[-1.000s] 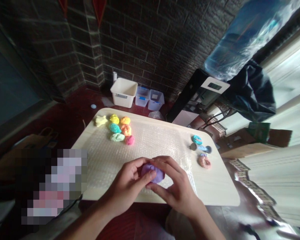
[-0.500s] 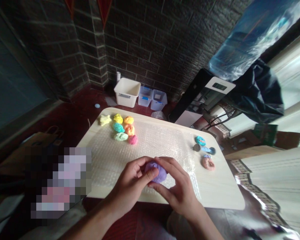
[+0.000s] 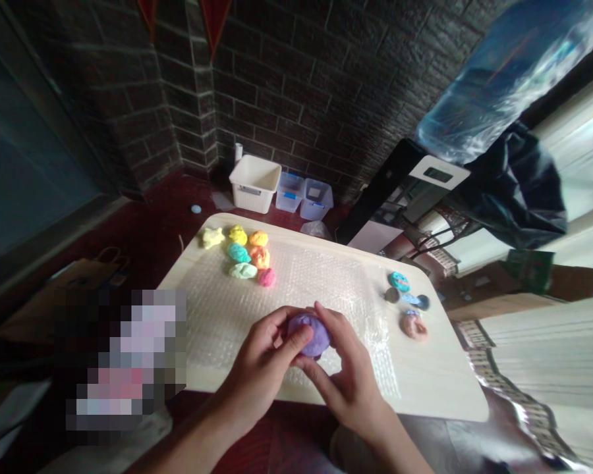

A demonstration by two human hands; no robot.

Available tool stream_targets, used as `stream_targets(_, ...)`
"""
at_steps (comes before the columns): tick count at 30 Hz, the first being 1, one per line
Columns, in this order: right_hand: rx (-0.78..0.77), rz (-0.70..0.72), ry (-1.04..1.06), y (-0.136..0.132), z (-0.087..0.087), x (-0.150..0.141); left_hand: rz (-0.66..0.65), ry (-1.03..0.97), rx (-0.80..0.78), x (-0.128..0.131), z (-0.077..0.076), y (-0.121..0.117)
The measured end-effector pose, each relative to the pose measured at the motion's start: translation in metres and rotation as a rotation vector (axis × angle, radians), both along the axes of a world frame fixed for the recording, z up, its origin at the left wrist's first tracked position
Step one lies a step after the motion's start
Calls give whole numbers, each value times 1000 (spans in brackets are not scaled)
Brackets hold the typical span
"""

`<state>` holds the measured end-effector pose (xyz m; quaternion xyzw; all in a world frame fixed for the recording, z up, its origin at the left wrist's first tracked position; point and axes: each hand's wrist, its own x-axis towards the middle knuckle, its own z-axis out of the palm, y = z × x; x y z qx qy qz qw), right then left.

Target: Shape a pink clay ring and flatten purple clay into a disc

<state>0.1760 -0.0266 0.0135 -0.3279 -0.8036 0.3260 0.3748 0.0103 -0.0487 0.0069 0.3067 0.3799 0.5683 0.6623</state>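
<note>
Surface: pale wood-grain table, rounded corners; a clear bubble-wrap sheet lies on it. Beyond the sheet: dark red floor, then a dark brick wall. Off right of sheet: pale curtain.

Specimen: purple rounded clay-like lump, held over the sheet's near part. Roughly round; long axis and pointing direction cannot be told.

Left hand: grip closed on the lump, thumb across its upper face. Right hand: grip curved partway around the lump's right side, fingers and thumb bracing it.

Containers, on floor beyond sheet: white rectangular plastic bin, beside two translucent plastic boxes with blue latches. Contents unclear.
</note>
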Motion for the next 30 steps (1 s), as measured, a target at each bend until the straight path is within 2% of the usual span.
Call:
stream_targets(4,-12,-26,-4,2,-1,0,8,39,-1,0,-3,-2)
stream_targets(10,-46,1,-65,5,3,8,-128,24,-19,-4,-2,-1)
stream_targets(16,-6,-30,-70,2,1,6,-70,48,-27,1,-5,-4)
stream_targets(23,-91,74,-135,8,13,11,-193,55,-41,-6,-5,-1)
stream_targets(27,-106,10,-96,4,8,7,-105,107,-39,-2,-4,-3)
stream_targets(30,-122,18,-84,2,6,3,-72,164,-14,1,-5,-5)
